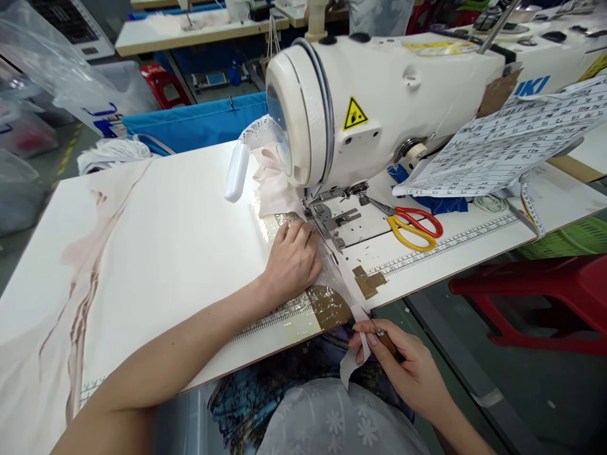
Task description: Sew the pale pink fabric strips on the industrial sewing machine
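Observation:
A white sewing machine (303, 114) stands over the table, its needle and presser foot (310, 205) low at the plate. Just in front of the foot, my left hand (294, 256) lies with bent, closed fingers on pale pink fabric (277, 193); its fingertips are partly hidden. A narrow pale strip (348, 284) runs from the foot towards me over the table edge. At that edge, my right hand (403, 363) pinches the strip near its loose end. The same hand also has a wooden-handled awl (386, 341) in its grip.
Scissors with red and yellow handles (417, 227) lie right of the needle plate. A printed paper sheet (512, 139) leans against the machine. More pale fabric (90, 297) drapes across the table's left side. A red stool (535, 303) stands at the right, below table height.

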Motion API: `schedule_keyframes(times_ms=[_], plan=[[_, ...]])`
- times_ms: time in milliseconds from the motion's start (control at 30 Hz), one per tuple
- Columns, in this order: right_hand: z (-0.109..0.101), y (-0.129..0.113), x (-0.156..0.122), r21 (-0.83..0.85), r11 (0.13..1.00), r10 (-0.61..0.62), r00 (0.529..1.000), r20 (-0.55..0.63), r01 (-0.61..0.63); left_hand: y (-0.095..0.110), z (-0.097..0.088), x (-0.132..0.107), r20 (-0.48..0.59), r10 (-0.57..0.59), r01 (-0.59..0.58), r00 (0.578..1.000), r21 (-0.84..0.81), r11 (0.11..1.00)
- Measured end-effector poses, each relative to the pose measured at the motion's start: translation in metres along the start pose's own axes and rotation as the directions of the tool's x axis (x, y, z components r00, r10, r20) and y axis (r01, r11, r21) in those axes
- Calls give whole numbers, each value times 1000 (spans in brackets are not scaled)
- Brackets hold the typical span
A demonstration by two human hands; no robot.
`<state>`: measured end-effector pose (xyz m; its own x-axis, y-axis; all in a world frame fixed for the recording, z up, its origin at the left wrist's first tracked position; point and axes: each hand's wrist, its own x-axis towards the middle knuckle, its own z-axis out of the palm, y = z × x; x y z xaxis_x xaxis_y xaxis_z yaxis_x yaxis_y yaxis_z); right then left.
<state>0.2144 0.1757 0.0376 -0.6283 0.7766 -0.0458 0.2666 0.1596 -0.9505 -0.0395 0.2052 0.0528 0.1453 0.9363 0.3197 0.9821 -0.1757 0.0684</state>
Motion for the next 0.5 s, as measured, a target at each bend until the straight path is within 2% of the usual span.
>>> schedule_keyframes(times_ms=[200,300,433,500], plan=[[-17,-17,-5,-262,946,-216,973,-75,190,-5,2,3,-27,-14,13,1000,-5,1000],[-24,-39,-2,-250,933,-281,958,-63,257,-12,4,8,-21,-22,22,1000,-17,1000],[-23,-71,7,-217,949,-240,970,-28,229,-21,7,21,22,-6,4,1000,76,997],[-19,-76,12,-193,933,-303,952,35,304,-24,8,26,42,-12,8,999,103,995]])
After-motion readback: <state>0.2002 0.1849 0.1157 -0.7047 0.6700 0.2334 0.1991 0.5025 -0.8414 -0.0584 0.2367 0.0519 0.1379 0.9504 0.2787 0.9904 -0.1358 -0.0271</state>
